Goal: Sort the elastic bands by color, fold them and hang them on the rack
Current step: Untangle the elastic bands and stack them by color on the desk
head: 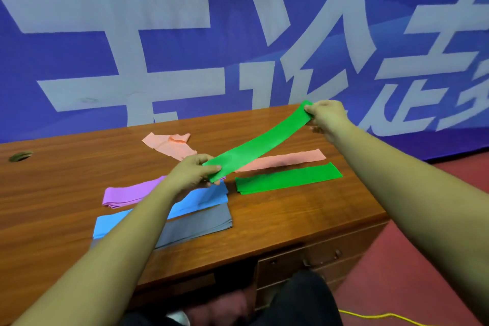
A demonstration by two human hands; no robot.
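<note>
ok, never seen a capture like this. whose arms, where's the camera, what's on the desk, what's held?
No robot: these are a person's two bare arms, filmed by one wide-angle camera worn on their head, looking forward and down. The left hand and right hand each pinch one end of the held green band, stretched above the wooden desk. On the desk lie a second green band, a flat pink band, a crumpled pink band, a purple band, a blue band and a grey band. A blue banner hangs behind.
</note>
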